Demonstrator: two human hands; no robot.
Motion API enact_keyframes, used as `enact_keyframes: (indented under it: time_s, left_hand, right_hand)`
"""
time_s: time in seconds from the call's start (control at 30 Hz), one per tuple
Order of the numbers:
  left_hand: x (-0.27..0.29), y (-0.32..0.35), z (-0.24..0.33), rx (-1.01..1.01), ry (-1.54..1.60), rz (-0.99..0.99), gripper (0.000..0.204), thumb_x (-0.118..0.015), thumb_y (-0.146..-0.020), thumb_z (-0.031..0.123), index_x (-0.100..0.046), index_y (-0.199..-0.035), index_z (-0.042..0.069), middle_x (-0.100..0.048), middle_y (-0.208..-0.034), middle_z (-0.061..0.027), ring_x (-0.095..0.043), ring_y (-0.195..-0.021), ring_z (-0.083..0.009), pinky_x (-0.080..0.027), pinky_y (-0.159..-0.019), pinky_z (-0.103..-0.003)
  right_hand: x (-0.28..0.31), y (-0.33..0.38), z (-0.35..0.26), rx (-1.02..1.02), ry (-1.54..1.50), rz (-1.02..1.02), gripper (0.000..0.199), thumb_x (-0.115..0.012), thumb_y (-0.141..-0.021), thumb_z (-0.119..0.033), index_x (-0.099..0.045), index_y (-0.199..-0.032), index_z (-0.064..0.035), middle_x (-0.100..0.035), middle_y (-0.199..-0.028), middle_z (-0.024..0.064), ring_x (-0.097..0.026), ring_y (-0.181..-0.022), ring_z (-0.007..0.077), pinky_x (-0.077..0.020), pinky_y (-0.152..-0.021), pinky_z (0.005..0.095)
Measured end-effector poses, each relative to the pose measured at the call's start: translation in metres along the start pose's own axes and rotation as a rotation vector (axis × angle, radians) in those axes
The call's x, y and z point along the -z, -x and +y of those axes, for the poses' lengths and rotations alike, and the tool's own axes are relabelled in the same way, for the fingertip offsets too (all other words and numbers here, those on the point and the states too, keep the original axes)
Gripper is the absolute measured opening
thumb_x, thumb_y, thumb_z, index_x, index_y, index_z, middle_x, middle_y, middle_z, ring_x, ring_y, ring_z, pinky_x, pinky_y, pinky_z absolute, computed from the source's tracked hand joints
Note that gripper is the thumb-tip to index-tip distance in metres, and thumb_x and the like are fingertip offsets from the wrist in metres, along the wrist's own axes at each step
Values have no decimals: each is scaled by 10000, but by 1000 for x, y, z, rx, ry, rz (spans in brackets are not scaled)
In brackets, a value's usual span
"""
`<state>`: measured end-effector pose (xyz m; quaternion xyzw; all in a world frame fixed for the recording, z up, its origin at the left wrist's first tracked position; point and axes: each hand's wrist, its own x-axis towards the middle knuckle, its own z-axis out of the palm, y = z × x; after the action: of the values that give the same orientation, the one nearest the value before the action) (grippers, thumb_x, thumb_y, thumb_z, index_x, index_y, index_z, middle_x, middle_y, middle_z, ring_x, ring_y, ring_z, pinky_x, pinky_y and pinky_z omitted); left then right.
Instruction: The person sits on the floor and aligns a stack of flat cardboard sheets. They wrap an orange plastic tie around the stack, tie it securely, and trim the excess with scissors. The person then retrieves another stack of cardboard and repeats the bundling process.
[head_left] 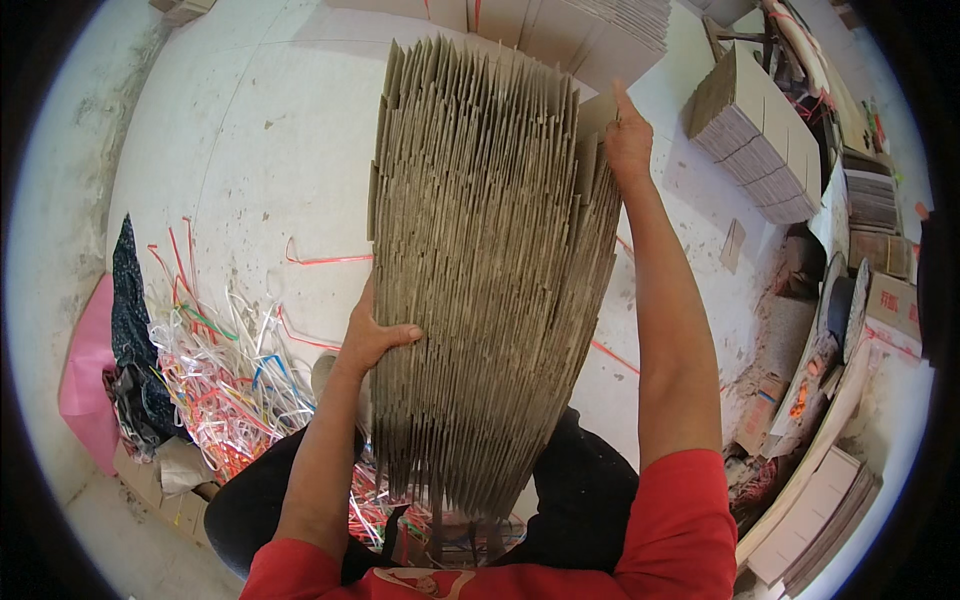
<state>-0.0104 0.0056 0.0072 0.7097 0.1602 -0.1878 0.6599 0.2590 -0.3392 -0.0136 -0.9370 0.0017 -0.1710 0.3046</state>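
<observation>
Cardboard sheets (490, 270) stand on edge as one thick bundle over the lap, left hand (368, 338) clamped on the near side, right hand (627, 140) hooked over the far top corner, so firm even squeezing should keep them aligned above the floor (270, 150)

Bare concrete workshop floor, stuff piled round the edges

The pale concrete floor (250, 150) is scuffed and brightly lit. On the left there's a tangle of coloured plastic straps (225, 375) next to a pink cloth (85, 385). Top right is a stack of flattened cartons (760, 135), with more cardboard bundles (815, 510) along the right side, all pretty cluttered.
</observation>
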Motion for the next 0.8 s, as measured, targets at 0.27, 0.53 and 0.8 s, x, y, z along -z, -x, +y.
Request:
enact_keyframes:
  time_s: [0.27, 0.53, 0.8]
  left_hand:
    - [5, 1, 0, 12, 79, -17, 1017, -863, -544, 221, -315, -1369, -10, -515, -1236, -131, -496, -1131, -237, -383, -981, -337]
    - [4, 0, 3, -14, 83, -31, 1023, -862, -551, 246, -308, -1369, -18, -504, -1247, -128, -486, -1142, -234, -379, -982, -338]
    - [3, 1, 5, -13, 87, -34, 1005, -858, -565, 253, -312, -1364, -19, -504, -1242, -131, -487, -1136, -232, -379, -980, -340]
  right_hand:
    - [3, -12, -31, -250, 135, -295, 455, -638, -741, -372, -635, -930, 42, -555, -1048, 268, -570, -922, 410, -471, -798, 448]
    - [5, -7, -56, -318, 239, -307, 556, -663, -725, -447, -614, -972, 50, -563, -1034, 253, -567, -944, 406, -474, -803, 454]
    - [-12, -6, -36, -75, 209, -276, 327, -578, -791, -243, -609, -1011, -4, -439, -1242, 240, -525, -1037, 409, -458, -855, 460]
